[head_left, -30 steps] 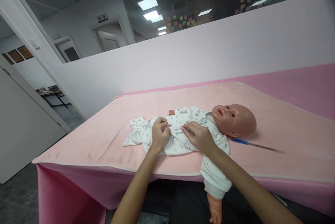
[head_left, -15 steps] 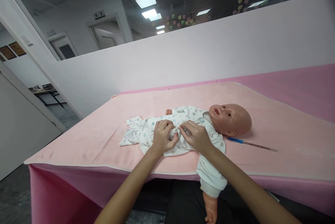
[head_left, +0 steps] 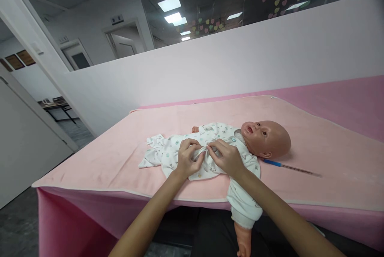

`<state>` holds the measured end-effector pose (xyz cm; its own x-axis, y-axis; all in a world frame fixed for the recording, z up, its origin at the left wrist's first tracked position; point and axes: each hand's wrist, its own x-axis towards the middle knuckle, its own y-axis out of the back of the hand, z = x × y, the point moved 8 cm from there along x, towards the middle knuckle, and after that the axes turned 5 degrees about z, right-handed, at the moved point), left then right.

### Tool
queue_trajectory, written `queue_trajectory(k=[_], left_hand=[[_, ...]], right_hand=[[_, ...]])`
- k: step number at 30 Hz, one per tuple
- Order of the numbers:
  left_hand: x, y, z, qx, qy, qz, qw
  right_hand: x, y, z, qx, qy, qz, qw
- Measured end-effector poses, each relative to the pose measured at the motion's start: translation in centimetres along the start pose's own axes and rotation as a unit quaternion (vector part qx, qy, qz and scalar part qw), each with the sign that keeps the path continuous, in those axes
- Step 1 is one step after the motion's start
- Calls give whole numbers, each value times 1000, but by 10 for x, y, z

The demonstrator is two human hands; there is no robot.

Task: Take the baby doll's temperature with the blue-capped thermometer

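Note:
A baby doll lies on its back with its head to the right, dressed in a white printed baby outfit. At the doll's belly, my left hand pinches the fabric of the outfit. Close beside it, my right hand grips the same cloth between thumb and fingers. Their fingertips almost meet there, and what fastening lies under them is hidden. One sleeved doll arm hangs over the table's near edge. By the doll's head lies a thin glass thermometer-like stick with a blue end.
Under the doll, a peach blanket covers the table, over a pink cloth that drapes down the front. A white half-wall with glass above stands behind. To the left are a door and a distant desk.
The whole view has shifted slightly, with everything a little further right and lower. Both hands stay at the outfit's front, their fingers barely changed.

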<state>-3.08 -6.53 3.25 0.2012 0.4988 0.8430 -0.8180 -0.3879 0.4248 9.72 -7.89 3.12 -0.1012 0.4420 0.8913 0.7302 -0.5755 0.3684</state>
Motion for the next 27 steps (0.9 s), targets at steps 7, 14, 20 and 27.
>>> queue_trajectory(k=[7,14,20,27], left_hand=[[2,-4,-8,-85,55,-22,995],[3,-7,-20,-141,111,-47,983],[2,-9,-29,-181,164,-61,968],[7,0,-31,-178,181,-26,967]], right_hand=[[0,0,1,-10,4,14,1000],[0,1,1,-6,7,12,1000],[-1,-2,-1,-15,14,-4,1000],[-3,-3,-5,-27,47,-13,998]])
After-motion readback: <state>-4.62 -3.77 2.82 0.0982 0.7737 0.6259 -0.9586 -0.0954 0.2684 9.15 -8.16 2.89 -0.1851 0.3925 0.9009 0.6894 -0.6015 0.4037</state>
